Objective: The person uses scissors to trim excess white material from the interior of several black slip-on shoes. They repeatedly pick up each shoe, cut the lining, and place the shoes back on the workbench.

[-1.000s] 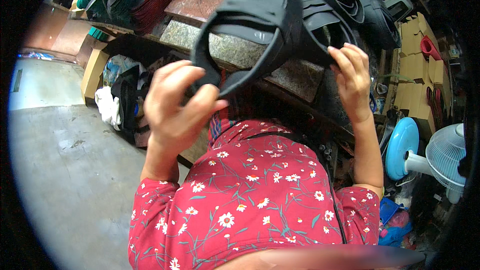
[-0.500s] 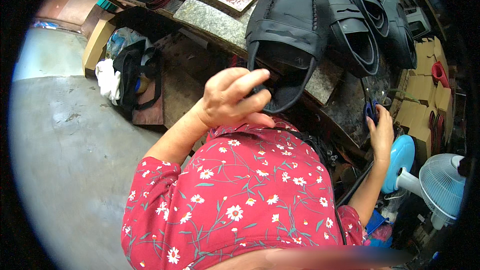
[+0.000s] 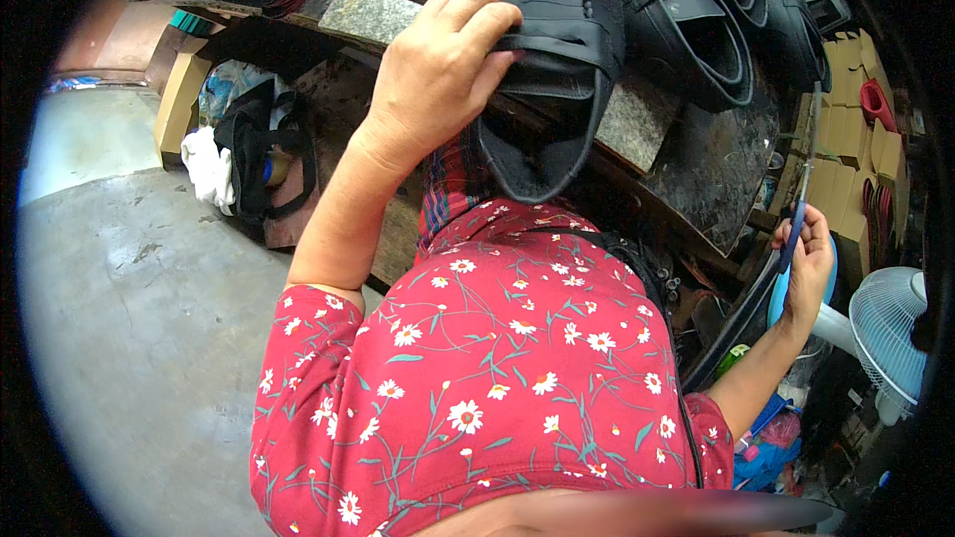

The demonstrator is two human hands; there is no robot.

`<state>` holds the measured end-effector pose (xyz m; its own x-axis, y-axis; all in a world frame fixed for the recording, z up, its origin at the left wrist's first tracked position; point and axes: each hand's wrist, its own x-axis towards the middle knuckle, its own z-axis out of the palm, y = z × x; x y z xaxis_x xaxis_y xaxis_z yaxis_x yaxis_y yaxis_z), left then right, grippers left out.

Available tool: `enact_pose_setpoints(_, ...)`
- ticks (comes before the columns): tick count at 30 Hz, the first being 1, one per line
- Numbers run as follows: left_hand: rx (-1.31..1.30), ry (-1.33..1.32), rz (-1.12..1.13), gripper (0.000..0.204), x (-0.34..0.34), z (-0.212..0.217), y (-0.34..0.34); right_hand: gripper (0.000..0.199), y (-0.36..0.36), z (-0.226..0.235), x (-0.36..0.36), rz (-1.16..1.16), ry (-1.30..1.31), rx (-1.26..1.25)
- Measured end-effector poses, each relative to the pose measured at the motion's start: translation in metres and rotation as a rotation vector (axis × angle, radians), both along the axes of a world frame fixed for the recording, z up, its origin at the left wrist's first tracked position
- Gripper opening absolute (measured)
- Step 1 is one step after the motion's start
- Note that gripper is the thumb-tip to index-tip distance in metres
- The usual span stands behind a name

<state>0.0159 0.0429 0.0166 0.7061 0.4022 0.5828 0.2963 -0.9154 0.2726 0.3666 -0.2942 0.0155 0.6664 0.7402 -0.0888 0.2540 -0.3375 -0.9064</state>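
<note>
At the near edge of the bench lies a large black leather loafer (image 3: 542, 144), its opening toward me. My left hand (image 3: 428, 80) is closed on the left side of its strap, with the thumb near the opening and the fingers over the top. Off to the right, my right hand (image 3: 811, 273) is raised and closed around blue-handled scissors (image 3: 794, 239). Their long, thin metal blades point up and away from me, seen nearly edge-on. More black loafers (image 3: 686, 30) stand in a row to the right of the held one.
A dark, stained workbench (image 3: 711, 179) with stone slabs (image 3: 368, 12) runs across in front. Cardboard boxes (image 3: 846, 179) stack at the right, beside a light-blue fan (image 3: 885, 328). A black bag (image 3: 264, 144) with white cloth sits under the bench at left.
My left hand has moved up and taken hold of the loafer's strap. My right hand has lifted the scissors off the bench and out to the right. The view has shifted slightly.
</note>
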Motion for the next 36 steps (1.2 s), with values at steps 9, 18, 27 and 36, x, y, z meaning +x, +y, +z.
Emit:
enact_pose_setpoints(9,0.082,0.323,0.001,0.028,0.016,0.009,-0.029,0.032,0.081,0.011,-0.074,0.393,-0.197,-0.253)
enact_pose_setpoints(18,0.114,-0.008,-0.302,0.025,0.044,0.021,0.001,0.025,0.098,0.004,-0.042,0.333,-0.171,-0.352)
enact_pose_setpoints(27,-0.519,0.150,-0.675,0.045,0.061,-0.019,0.048,0.044,0.090,0.021,-0.086,0.504,-0.360,-0.467)
enact_pose_setpoints(36,-0.262,0.494,-0.646,0.031,0.080,-0.020,0.040,0.045,0.095,0.013,-0.090,0.550,-0.305,-0.542)
